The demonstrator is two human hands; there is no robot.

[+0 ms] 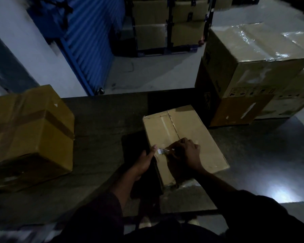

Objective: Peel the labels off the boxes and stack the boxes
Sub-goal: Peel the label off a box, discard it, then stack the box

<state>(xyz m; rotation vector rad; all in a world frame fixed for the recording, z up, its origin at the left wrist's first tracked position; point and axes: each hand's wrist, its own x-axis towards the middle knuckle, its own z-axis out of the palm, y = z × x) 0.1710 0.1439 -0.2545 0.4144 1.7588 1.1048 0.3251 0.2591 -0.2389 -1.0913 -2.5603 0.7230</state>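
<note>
A flat cardboard box (184, 137) lies on the dark surface (104, 123). On its near left edge, the right hand (184, 151) pinches a small white label (161, 151), fingers curled. The left hand (146, 161) rests open against the box's left side. A second box (32, 127) sits well left of it.

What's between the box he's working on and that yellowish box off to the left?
In the head view, only bare dark table top shows between the box being peeled and the yellowish taped box; dim light could hide something small.
</note>
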